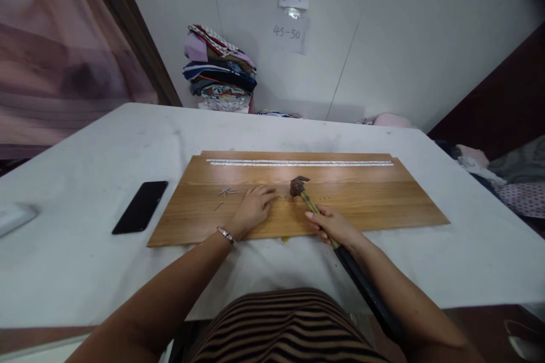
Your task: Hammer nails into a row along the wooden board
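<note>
My right hand [334,224] grips a claw hammer [313,204] around its yellowish handle, fairly close to the head. The rusty brown head is over the middle of a wooden board [374,198], and the long black grip runs back under my right forearm. On the board, left of the hammer head, my left hand [254,208] lies with its fingers stretched out; I see nothing held in it. A small pile of nails [225,191] and a single nail [218,206] lie left of that hand. Small dark dots run across the board near the hammer head.
Two white marked strips [298,163] lie along the board's far edge. A black phone [140,207] rests left of the board on the white table [76,164]. Folded clothes [221,68] are stacked against the wall, and a white object [17,217] sits at far left.
</note>
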Motion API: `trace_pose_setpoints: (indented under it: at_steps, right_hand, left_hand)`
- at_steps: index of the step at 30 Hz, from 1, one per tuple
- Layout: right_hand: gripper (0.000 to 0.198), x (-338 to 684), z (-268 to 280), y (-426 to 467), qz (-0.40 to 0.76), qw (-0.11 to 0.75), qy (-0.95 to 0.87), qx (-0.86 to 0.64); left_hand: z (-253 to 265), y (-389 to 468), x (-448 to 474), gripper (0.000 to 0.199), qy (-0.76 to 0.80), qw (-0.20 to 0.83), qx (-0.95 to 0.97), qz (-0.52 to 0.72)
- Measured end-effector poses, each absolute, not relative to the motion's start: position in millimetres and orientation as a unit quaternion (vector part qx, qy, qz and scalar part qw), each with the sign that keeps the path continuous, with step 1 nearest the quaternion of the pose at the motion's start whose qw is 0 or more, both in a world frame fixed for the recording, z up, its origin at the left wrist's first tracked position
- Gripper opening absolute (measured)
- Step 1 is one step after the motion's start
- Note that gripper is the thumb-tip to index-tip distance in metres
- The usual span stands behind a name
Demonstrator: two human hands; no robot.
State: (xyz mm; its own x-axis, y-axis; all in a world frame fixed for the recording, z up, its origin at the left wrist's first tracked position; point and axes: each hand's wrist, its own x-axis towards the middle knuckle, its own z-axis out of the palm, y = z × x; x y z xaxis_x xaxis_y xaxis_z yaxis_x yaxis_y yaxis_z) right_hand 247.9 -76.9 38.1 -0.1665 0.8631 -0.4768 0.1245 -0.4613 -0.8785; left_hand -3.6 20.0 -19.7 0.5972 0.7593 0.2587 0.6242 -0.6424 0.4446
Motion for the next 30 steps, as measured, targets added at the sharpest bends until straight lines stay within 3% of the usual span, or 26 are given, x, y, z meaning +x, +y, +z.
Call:
trace_pose_setpoints:
  at_steps: [30]
  right_hand:
    - [0.049, 246.6, 41.5, -76.7, 0.638, 0.299, -0.427, -0.567]
  left_hand:
    - [-24.4, 21.4, -4.2, 0.044, 0.399, 0.147, 0.877, 0.223]
